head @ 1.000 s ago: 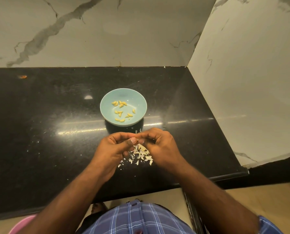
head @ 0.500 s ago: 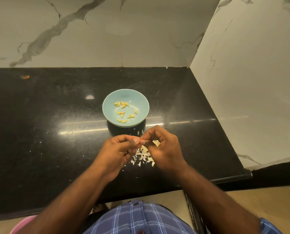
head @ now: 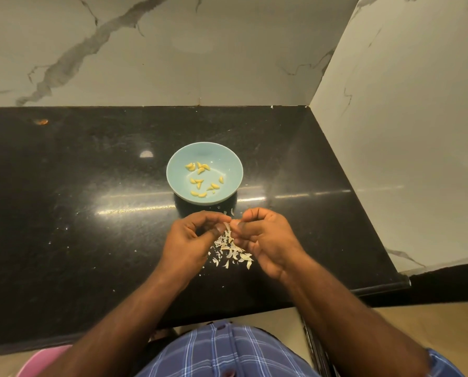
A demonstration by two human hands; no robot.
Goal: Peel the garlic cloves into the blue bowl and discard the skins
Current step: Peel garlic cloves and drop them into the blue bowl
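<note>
Black and shiny, the surface (head: 91, 213) is the biggest thing here. It spreads out under both hands and far past them to the left. Light makes a bright streak on it just beyond the hands. Tiny white specks are sprinkled over it.

Pale marble walls (head: 173, 50) with grey veins stand behind the surface, far beyond the hands. Another such wall (head: 404, 131) runs along to the right of the right hand. They meet in a corner.

Below the hands, near the person, there is blue checked cloth (head: 227, 352). A bit of something pink (head: 45, 360) shows low down to the left of it.

The blue bowl (head: 227, 161) sits on the surface just beyond the hands, a little nearer the left one. About a dozen peeled yellow garlic cloves (head: 200, 182) lie inside it.

The left hand (head: 192, 240) and the right hand (head: 265, 238) are close together, fingertips almost touching. Their fingers are curled. Between them they pinch a thin pale garlic skin (head: 228, 227). I cannot tell if a clove is hidden in the fingers.

A small heap of white skins (head: 232, 253) lies on the surface right under the hands and between them.

A little orange scrap (head: 41, 121) lies far beyond the left hand, near the back wall.

No words or labels can be read anywhere.
</note>
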